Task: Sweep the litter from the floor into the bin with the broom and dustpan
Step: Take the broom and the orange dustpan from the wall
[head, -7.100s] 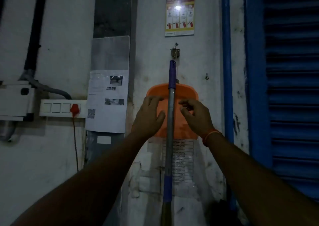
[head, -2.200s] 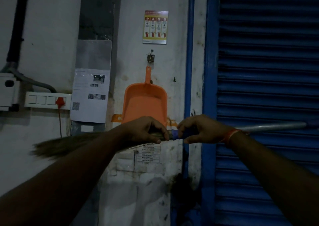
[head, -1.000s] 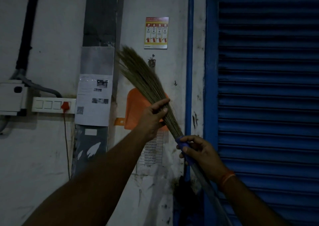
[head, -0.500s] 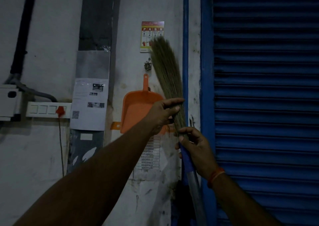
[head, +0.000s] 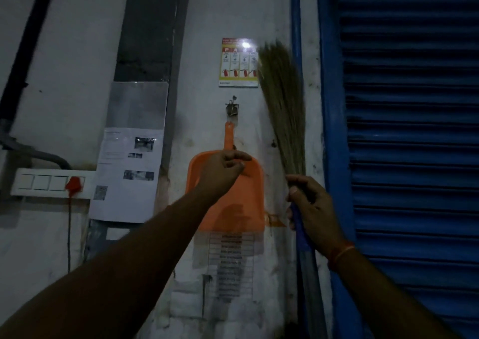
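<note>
Against wall, dustpan (head: 228, 204) behind left hand (head: 223, 169), broom (head: 283, 105) in right hand (head: 311, 204)

Left hand (head: 223, 169) hides where the dustpan (head: 233, 209) handle joins its pan.

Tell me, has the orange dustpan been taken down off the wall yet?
No, the dustpan hangs from its wall hook by the handle, with the left hand reaching in front of it.

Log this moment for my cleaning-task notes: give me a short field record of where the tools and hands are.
broom: held upright, bristles up, beside the blue shutter
right hand: grips broom at the bristle base
dustpan: orange, hanging on the wall, handle up
left hand: fingers curled, in front of dustpan's top; contact unclear
poster: above the dustpan
</note>
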`<action>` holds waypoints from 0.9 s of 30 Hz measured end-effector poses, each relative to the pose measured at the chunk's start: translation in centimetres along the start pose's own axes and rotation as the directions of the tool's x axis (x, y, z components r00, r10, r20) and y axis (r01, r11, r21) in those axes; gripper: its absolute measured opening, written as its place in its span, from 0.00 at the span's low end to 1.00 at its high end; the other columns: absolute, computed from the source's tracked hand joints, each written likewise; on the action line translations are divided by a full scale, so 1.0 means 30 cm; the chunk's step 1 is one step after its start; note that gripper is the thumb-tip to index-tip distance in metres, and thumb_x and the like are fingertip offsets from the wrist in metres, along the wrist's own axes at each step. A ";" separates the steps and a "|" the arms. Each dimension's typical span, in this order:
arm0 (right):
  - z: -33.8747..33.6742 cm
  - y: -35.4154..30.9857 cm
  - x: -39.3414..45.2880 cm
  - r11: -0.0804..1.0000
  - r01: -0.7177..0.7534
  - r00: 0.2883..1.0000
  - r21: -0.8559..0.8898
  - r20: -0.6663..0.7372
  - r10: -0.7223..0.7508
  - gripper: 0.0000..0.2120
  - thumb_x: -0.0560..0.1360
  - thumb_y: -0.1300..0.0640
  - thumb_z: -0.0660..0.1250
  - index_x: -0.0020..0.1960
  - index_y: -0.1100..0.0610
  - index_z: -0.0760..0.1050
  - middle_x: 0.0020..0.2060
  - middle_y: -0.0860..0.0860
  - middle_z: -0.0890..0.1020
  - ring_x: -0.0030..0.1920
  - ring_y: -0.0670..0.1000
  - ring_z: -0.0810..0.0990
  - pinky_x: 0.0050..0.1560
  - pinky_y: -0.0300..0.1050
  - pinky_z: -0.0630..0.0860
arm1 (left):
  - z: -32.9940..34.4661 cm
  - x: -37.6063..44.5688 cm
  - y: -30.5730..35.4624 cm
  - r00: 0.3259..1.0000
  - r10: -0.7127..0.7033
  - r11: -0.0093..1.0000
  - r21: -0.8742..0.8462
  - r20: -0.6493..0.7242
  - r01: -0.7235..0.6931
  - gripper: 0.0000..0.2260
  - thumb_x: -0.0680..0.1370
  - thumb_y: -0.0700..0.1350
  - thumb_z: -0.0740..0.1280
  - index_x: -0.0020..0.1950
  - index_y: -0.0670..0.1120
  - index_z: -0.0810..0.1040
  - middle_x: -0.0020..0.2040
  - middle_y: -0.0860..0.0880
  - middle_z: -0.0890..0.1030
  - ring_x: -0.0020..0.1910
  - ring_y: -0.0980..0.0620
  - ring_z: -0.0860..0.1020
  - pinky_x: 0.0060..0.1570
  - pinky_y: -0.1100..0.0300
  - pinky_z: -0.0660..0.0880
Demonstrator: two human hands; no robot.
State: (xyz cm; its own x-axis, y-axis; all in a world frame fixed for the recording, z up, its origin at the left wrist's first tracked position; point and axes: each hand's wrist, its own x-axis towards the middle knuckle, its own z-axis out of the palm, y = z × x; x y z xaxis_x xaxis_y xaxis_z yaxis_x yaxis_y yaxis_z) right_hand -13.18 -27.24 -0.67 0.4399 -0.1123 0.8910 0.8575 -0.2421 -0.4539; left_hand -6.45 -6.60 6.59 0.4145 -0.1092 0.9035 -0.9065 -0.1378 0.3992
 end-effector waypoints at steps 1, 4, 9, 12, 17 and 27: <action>0.014 0.009 0.037 1.000 0.003 1.000 -0.006 -0.003 -0.003 0.11 0.82 0.60 0.62 0.61 0.50 0.78 0.44 0.53 0.80 0.35 0.56 0.79 0.32 0.47 0.77 | -0.002 0.028 -0.021 1.000 0.014 0.999 0.028 -0.003 -0.014 0.10 0.79 0.37 0.67 0.54 0.49 0.85 0.43 0.54 0.82 0.40 0.60 0.79 0.35 0.75 0.71; 0.060 0.038 0.137 1.000 0.009 1.000 0.010 0.002 -0.009 0.11 0.82 0.60 0.61 0.61 0.50 0.77 0.46 0.57 0.79 0.34 0.56 0.79 0.31 0.48 0.78 | -0.003 0.112 -0.081 0.997 0.071 0.995 0.070 0.000 -0.071 0.10 0.79 0.38 0.66 0.56 0.48 0.84 0.48 0.49 0.84 0.49 0.61 0.79 0.39 0.78 0.71; 0.127 0.113 0.245 1.000 0.016 1.000 0.016 0.010 -0.017 0.12 0.82 0.60 0.61 0.62 0.51 0.77 0.46 0.56 0.79 0.34 0.55 0.78 0.30 0.48 0.76 | 0.003 0.218 -0.177 0.990 0.139 0.982 0.131 -0.007 -0.137 0.12 0.79 0.39 0.66 0.58 0.49 0.84 0.57 0.51 0.84 0.46 0.65 0.79 0.41 0.80 0.72; 0.146 0.151 0.295 0.999 0.021 1.000 0.028 0.006 -0.021 0.12 0.82 0.60 0.60 0.62 0.50 0.77 0.45 0.55 0.79 0.33 0.55 0.77 0.29 0.47 0.75 | 0.004 0.270 -0.231 0.988 0.156 0.978 0.142 -0.015 -0.152 0.13 0.79 0.39 0.67 0.60 0.51 0.83 0.58 0.50 0.84 0.50 0.54 0.83 0.41 0.77 0.74; 0.150 0.188 0.385 0.999 0.035 0.999 -0.013 0.009 -0.035 0.14 0.82 0.62 0.59 0.62 0.50 0.77 0.50 0.53 0.79 0.34 0.56 0.77 0.30 0.49 0.75 | -0.009 0.387 -0.269 0.978 0.209 0.961 0.189 -0.028 -0.200 0.16 0.77 0.41 0.69 0.63 0.53 0.81 0.64 0.49 0.79 0.58 0.54 0.80 0.54 0.60 0.80; 0.096 0.207 0.541 0.995 0.100 0.995 -0.029 0.018 -0.100 0.14 0.81 0.63 0.59 0.62 0.51 0.78 0.51 0.55 0.78 0.32 0.54 0.77 0.28 0.47 0.75 | 0.012 0.615 -0.227 0.988 -0.018 0.997 0.076 -0.152 0.030 0.19 0.76 0.38 0.72 0.65 0.50 0.76 0.70 0.44 0.74 0.65 0.46 0.75 0.62 0.50 0.77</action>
State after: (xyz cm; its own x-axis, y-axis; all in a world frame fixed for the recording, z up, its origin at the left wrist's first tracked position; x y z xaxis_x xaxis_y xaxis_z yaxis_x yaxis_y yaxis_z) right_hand 0.07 -27.79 10.94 0.3568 -0.0701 0.9316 0.8892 -0.2802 -0.3616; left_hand 7.40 -8.02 20.49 0.4135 0.0439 0.9094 -0.8849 -0.2157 0.4128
